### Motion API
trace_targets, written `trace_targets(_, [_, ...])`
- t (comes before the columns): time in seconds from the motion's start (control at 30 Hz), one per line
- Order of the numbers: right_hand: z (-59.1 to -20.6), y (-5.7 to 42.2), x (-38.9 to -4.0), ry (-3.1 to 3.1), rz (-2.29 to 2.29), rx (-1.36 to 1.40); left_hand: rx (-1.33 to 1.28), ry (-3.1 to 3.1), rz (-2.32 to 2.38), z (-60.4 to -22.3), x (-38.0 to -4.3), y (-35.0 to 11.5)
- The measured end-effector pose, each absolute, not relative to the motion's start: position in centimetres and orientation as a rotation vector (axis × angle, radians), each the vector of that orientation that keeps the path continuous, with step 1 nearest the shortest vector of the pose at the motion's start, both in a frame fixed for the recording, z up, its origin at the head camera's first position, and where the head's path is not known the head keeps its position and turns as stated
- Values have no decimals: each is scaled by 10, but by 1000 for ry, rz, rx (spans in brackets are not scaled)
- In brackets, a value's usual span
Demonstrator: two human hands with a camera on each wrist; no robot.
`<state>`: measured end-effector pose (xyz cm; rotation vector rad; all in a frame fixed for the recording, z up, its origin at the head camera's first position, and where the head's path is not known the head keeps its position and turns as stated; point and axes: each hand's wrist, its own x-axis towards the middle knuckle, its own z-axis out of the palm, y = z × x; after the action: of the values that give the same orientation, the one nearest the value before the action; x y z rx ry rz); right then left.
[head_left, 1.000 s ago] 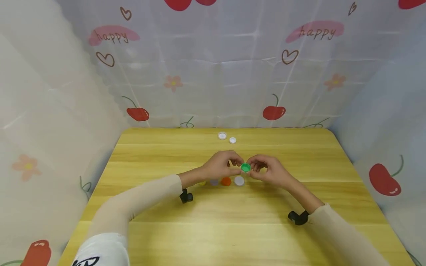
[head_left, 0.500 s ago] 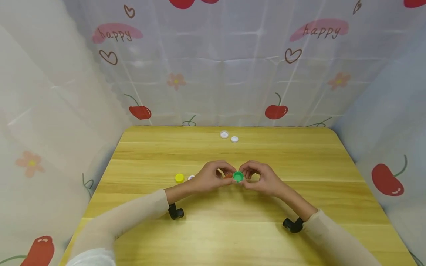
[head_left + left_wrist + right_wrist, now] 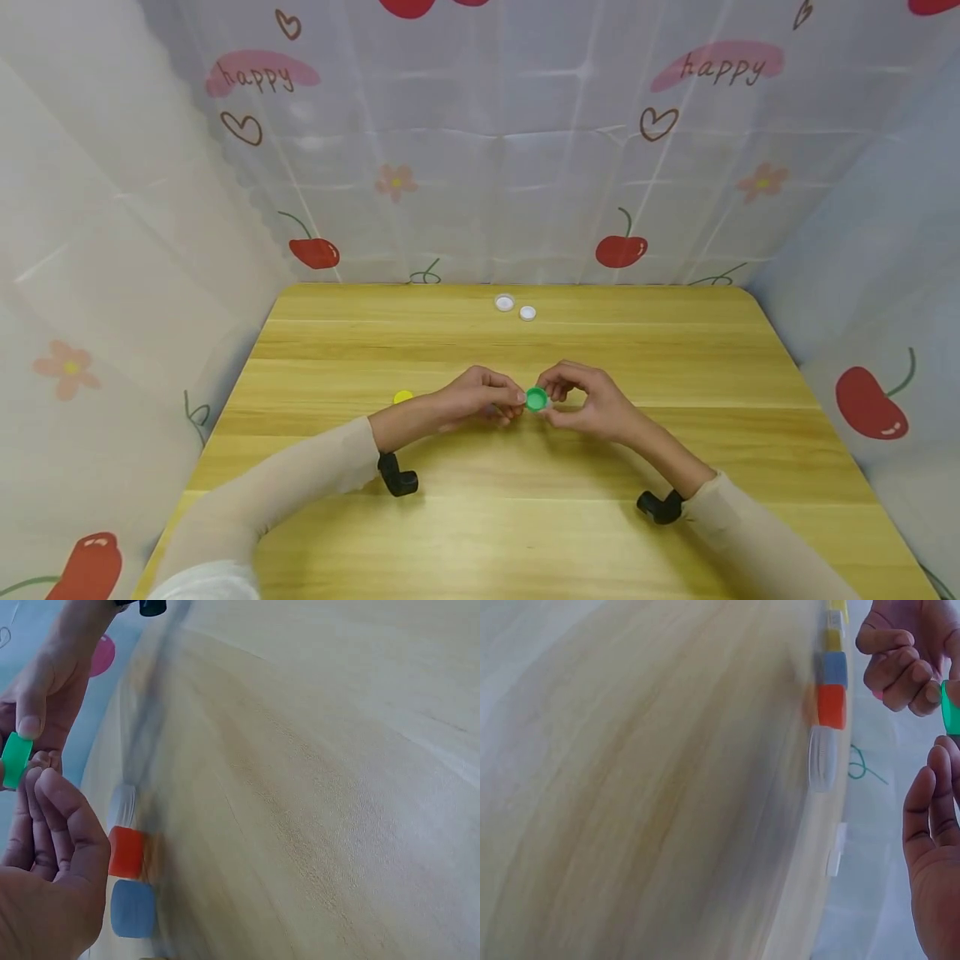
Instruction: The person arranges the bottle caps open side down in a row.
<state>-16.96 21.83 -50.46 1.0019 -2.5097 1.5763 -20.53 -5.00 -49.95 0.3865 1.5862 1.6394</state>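
Note:
A small green bottle cap (image 3: 536, 399) is held between both hands over the table, its hollow side facing up in the head view. My left hand (image 3: 480, 396) pinches its left edge with the fingertips, the other fingers curled under. From the opposite side my right hand (image 3: 592, 396) grips the rim between thumb and forefinger. In the left wrist view the right thumb lies on the cap's edge. Below the hands stand an orange cap (image 3: 126, 853), a blue-grey cap (image 3: 133, 909) and a clear round lid (image 3: 122, 806) in a row, mostly hidden in the head view.
Behind the left forearm a yellow cap (image 3: 402, 397) shows partly. Two white round pieces, one (image 3: 504, 302) beside the other (image 3: 528, 312), lie near the table's back edge. Printed curtains (image 3: 480, 167) surround the wooden table (image 3: 510, 533).
Both hands have brought the green cap nearer to the person and slightly left. In the last half second the left hand has turned and drawn its fingers in, while the right hand stays nearly still.

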Motion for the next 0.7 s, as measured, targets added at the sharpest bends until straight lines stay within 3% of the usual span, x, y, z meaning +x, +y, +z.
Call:
trace_targets(0.13, [-506,217,-170,-2514,1570,991,429,1660,1654,-502,-207,-50])
trace_targets(0.27, [-505,216,-171,-2573,1554,927,674,1993,1546,-498,-209,-54])
trace_targets(0.57, [-502,218,-172,-2779,1684,801,1888,2718,706,-485,-213,-63])
trace_targets(0.7, [-504,218,-173,-2740,1824,875,2234,2763,584,-484,-213,-59])
